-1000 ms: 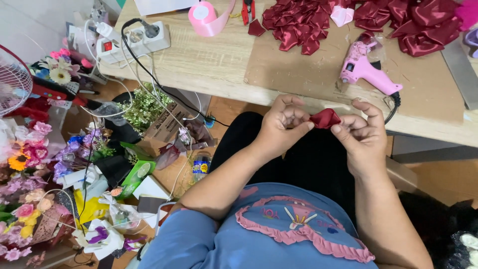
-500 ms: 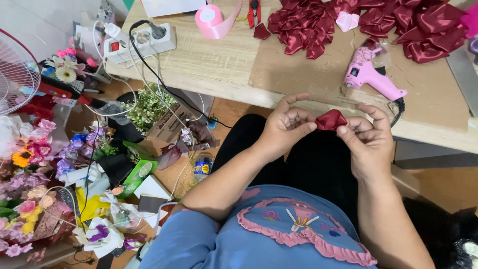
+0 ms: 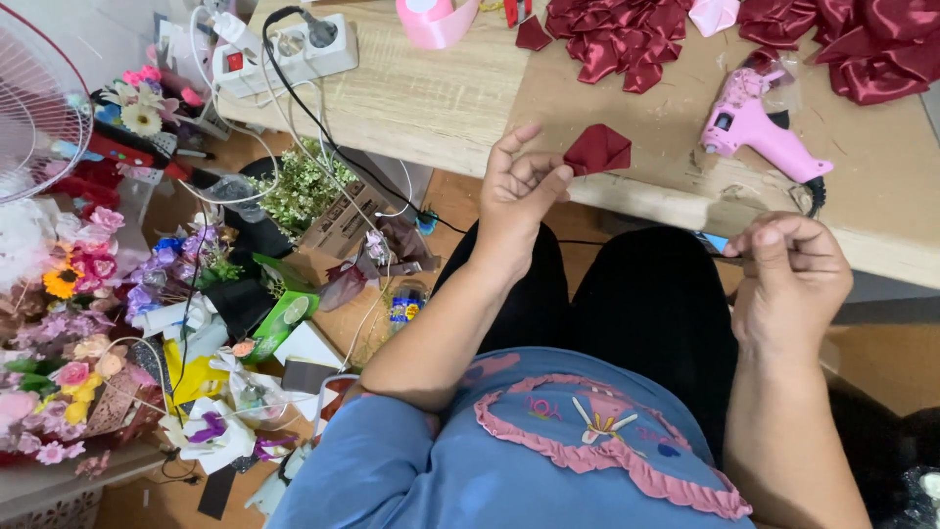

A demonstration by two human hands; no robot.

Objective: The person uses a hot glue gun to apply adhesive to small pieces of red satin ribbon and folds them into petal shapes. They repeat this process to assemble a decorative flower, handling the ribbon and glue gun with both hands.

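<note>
You are sitting at the wooden surface, where two heaps of dark red satin are lying beside one pink glue gun, one pink ribbon roll and one white power strip. Your left hand is holding one folded red petal just above the surface edge, grip pinching its lower corner. It looks light, soft and slippery, so pinching at the fold suits it. Your right hand is hovering apart, fingers curled together around something thin; I cannot tell what.
</note>
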